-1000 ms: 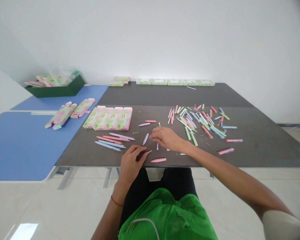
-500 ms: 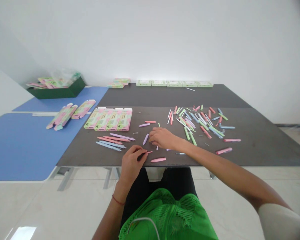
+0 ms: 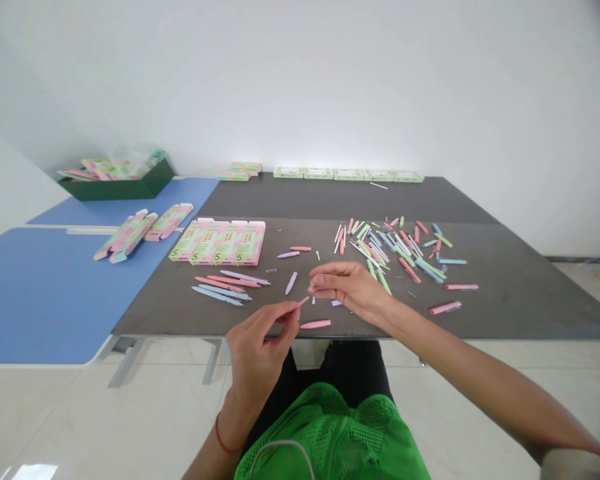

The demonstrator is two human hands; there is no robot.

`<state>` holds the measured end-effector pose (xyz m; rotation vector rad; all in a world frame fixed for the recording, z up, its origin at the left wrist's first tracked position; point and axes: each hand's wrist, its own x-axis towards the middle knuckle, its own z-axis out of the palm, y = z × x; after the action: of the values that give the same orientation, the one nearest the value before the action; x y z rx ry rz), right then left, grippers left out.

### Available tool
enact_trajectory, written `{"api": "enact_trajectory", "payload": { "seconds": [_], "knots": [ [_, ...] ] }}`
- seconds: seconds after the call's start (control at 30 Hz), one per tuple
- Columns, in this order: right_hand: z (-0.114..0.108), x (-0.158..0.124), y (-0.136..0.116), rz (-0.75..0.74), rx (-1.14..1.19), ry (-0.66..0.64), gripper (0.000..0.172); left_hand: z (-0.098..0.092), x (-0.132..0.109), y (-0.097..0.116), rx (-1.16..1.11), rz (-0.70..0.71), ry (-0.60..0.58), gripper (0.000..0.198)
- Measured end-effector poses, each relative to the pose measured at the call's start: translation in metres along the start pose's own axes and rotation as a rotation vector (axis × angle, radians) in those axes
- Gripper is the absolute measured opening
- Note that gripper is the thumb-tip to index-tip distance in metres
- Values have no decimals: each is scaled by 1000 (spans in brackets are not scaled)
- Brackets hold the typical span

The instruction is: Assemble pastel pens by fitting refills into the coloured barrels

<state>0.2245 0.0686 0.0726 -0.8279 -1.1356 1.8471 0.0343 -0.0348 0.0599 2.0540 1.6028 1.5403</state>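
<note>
Between the thumb and forefinger of my left hand (image 3: 261, 341) is a small, thin pink pen part (image 3: 304, 301), its tip pointing up and right. My right hand (image 3: 347, 288) is pinched closed just beyond that tip; whatever its fingers hold is too small to make out. Under the hands lies a pink pen barrel (image 3: 315, 325) near the table edge. A purple barrel (image 3: 291, 283) rests left of my right fingers, and a small purple-and-white part (image 3: 313, 301) lies between the hands. Farther back are another purple barrel (image 3: 289, 255) and a coral barrel (image 3: 301, 249).
Several pens (image 3: 223, 291) lie in a group at left, below a row of pastel boxes (image 3: 225, 243). Mixed pen parts (image 3: 395, 247) are scattered at right. More boxes (image 3: 347, 174) line the back edge. A green bin (image 3: 125, 189) and flattened boxes (image 3: 130, 233) occupy the blue table (image 3: 45, 293).
My right hand has lifted off the table, its fingers now pinched close to the pink part. My left hand has raised that part and tilted it upward.
</note>
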Motion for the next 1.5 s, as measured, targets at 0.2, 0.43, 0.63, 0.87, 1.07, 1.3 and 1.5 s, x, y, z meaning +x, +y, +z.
{"api": "enact_trajectory", "payload": {
  "seconds": [0.2, 0.43, 0.63, 0.87, 1.07, 1.3, 1.5],
  "knots": [
    [5, -21, 3, 186, 307, 18, 28, -6, 4, 26, 52, 101, 77, 11],
    [5, -23, 3, 160, 287, 13, 27, -4, 6, 24, 59, 129, 55, 11],
    [7, -27, 2, 88, 139, 22, 27, -2, 7, 24, 60, 116, 6, 10],
    [2, -30, 0, 109, 88, 41, 30, 0, 12, 22, 13, 80, -35, 16],
    [-13, -39, 3, 145, 64, 35, 33, 5, 23, 21, -77, 120, -203, 11],
    [-26, -54, 7, 68, -19, 53, 30, 21, 27, 29, -172, 50, -350, 6],
    [-65, -85, -9, -154, -375, 6, 62, 31, 24, 38, -176, 37, -416, 5]
  ]
}}
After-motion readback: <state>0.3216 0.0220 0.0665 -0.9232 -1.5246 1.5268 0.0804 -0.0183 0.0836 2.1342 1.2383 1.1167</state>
